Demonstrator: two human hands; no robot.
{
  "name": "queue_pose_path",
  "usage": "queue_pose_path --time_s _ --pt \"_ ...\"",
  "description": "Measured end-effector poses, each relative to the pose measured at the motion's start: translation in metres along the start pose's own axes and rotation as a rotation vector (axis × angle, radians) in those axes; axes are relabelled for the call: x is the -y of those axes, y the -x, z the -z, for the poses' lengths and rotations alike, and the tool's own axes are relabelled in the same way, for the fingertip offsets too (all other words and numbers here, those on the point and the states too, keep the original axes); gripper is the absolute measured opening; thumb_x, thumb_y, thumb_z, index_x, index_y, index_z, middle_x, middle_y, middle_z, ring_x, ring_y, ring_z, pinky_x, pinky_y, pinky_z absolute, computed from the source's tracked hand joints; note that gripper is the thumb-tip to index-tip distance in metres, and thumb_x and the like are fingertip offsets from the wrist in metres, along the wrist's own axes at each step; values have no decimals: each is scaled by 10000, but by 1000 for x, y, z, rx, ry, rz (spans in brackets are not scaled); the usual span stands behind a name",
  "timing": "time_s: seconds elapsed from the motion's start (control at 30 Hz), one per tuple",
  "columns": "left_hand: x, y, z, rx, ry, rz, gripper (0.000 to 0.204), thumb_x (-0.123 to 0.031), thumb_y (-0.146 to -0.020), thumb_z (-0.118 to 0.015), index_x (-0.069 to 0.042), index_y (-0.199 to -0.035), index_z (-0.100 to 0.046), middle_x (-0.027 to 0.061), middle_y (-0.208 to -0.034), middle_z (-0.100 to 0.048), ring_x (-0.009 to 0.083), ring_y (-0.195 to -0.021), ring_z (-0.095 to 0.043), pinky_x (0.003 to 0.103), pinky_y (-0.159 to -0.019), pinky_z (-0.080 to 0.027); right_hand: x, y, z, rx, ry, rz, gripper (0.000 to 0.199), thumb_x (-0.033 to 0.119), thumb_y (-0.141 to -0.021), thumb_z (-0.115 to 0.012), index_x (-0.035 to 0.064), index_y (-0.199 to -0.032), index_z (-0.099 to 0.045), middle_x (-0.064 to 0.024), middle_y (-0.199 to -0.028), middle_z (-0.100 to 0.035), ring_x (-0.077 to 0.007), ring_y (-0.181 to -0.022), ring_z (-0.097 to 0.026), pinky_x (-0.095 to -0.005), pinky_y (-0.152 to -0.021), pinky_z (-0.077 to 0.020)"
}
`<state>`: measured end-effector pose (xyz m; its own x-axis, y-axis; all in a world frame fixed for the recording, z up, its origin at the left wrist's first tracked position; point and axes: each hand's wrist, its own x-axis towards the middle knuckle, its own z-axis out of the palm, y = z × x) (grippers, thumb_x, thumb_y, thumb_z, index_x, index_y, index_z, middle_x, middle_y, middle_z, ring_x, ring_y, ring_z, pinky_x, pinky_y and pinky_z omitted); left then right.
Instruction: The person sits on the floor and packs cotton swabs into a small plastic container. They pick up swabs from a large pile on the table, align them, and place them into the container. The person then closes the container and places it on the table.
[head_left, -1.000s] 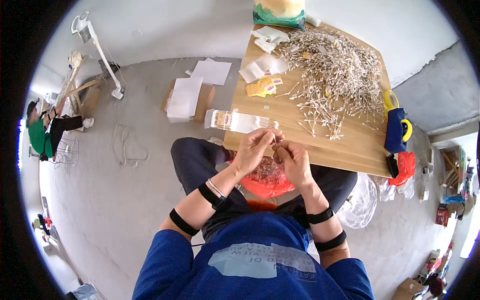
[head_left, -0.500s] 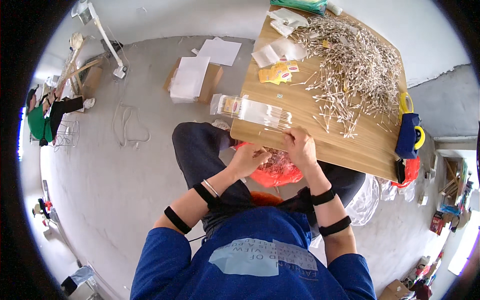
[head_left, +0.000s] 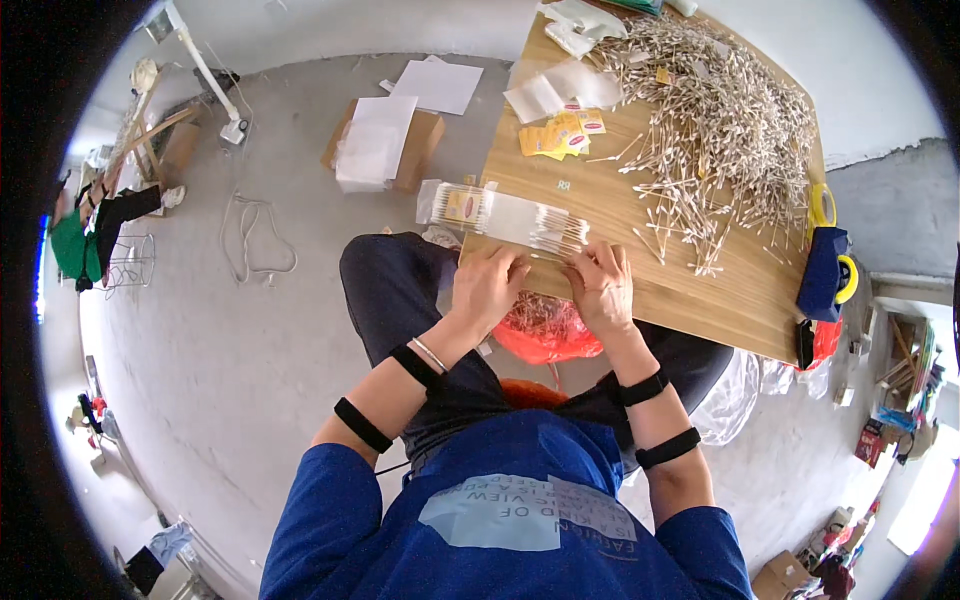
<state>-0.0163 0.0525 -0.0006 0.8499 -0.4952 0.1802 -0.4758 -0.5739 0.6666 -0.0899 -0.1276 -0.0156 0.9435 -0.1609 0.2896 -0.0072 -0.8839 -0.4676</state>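
A row of cotton swabs (head_left: 557,232) lies side by side on the wooden table (head_left: 640,285), partly covered by a white paper strip (head_left: 513,216). At its left end is a clear packet of swabs (head_left: 461,205) with a yellow card inside. My left hand (head_left: 488,288) rests at the table's near edge, just below the strip, with its fingers bent together. My right hand (head_left: 602,287) is at the right end of the row, thumb and fingers pinched close to the swab tips. What either hand pinches is too small to make out.
A big heap of loose swabs (head_left: 730,120) covers the far right of the table. Yellow cards (head_left: 562,135) and clear bags (head_left: 565,88) lie left of it. A blue tape dispenser (head_left: 822,270) stands at the right edge. Below the table is a red plastic bag (head_left: 545,330).
My left hand has risen from over the red bag to the table's edge, beside the row of swabs. My right hand has shifted slightly, its fingers now against the row's right end.
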Motion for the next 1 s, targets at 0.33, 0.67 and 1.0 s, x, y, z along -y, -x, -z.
queue_pose_path --time_s 0.33,0.67,1.0 --pt "8 1 -6 25 49 26 154 -130 -791 -718 -43 -900 -652 119 -852 -669 301 -797 -649 394 -715 -508 5 3 -1 -2 -125 -54 99 41 -806 -616 36 -903 -598 -124 -950 -537 -346 -930 -491 -446 -823 -413" --pt "6 1 -6 39 50 54 123 -126 -800 -710 -40 -862 -646 111 -818 -649 269 -725 -635 364 -668 -504 11 2 4 -24 -431 -160 65 65 -870 -577 2 -888 -581 -166 -903 -547 -380 -900 -499 -449 -820 -408" --pt "9 0 -5 30 33 -28 152 -138 -793 -729 -23 -860 -655 116 -818 -665 281 -739 -646 369 -669 -513 14 10 -3 14 -41 -48 76 94 -807 -643 58 -866 -612 -112 -947 -541 -329 -931 -507 -441 -803 -418"
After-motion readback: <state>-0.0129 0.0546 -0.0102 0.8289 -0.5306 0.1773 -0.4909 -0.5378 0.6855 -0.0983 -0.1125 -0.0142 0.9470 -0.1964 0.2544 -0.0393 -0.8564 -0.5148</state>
